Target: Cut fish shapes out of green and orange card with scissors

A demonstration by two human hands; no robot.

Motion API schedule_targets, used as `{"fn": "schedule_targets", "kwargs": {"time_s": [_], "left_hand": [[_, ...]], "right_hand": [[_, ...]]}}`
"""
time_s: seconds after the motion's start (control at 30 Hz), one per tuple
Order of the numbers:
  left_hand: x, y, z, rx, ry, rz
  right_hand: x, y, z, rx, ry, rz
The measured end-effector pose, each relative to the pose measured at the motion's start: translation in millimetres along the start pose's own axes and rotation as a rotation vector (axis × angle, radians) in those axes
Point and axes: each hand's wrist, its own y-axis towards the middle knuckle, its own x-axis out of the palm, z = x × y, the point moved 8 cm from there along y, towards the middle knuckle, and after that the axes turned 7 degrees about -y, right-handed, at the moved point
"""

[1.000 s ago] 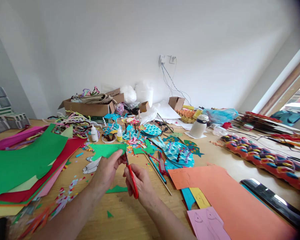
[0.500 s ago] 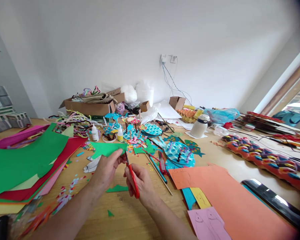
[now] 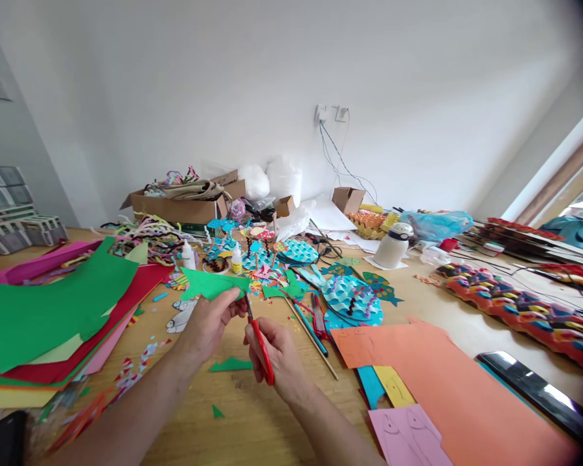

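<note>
Two bare hands are meeting near the middle of the head view, above a wooden table (image 3: 272, 430). The left hand (image 3: 208, 330) is pinching the near right part of a green paper piece (image 3: 208, 283) between thumb and fingers, and that piece is stretching away leftward, beyond the hand. The right hand (image 3: 278, 357) is gripping red-handled scissors (image 3: 266, 361), whose blades are pointing away from the person and reaching the paper's right end, close to the left fingertips; how far the blades are parting, I cannot tell. A green offcut (image 3: 232, 365) is lying on the table between the forearms, and a small green scrap (image 3: 217, 411) is resting nearer the person. Just left of the left hand, white paper fish (image 3: 181, 318) are lying partly behind the wrist. To the right, a thin wooden stick (image 3: 326, 361) is slanting beside a blue pen (image 3: 315, 336), and a large orange sheet (image 3: 432, 375) is spreading out, with a lilac sheet (image 3: 408, 430) bearing fish drawings overlapping its near left edge. Farther left, coloured sheets (image 3: 53, 304) are lying stacked, green uppermost.
</note>
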Motion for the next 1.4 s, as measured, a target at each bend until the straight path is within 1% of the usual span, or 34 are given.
{"fn": "schedule_targets", "kwargs": {"time_s": [0.23,0.37,0.53,0.67,0.73,0.87,1.0,1.13,1.4], "left_hand": [[-0.2,1.1,2.9,-0.016,-0.002,-0.022],[-0.1,1.6,6.8,-0.032,0.027,-0.049],[-4.3,1.0,9.5,-0.056,0.062,-0.037],[-7.1,-1.6,9.6,-0.056,0.053,-0.045],[-9.2,-4.1,10.6,-0.045,0.058,-0.029],[-13.4,-10.6,12.9,-0.022,0.055,0.045],[-12.7,-16.2,14.5,0.007,0.032,0.083],[-11.7,-18.5,14.1,0.008,0.016,0.077],[-12.4,-19.0,15.0,0.007,0.026,0.054]], "right_hand": [[-0.3,-0.2,-1.5,-0.006,-0.022,-0.01],[-1.3,-0.8,-2.1,-0.017,-0.079,-0.006],[-1.3,-1.1,-1.0,-0.008,-0.128,-0.006],[1.6,-0.9,0.3,-0.001,-0.111,-0.027],[3.7,-1.0,1.7,0.01,-0.097,-0.042],[8.5,-2.6,5.2,0.052,-0.08,-0.084],[13.5,-5.2,2.6,0.032,-0.075,-0.14],[15.1,-6.3,0.9,0.008,-0.07,-0.162],[15.5,-5.4,0.9,0.009,-0.049,-0.168]]}}
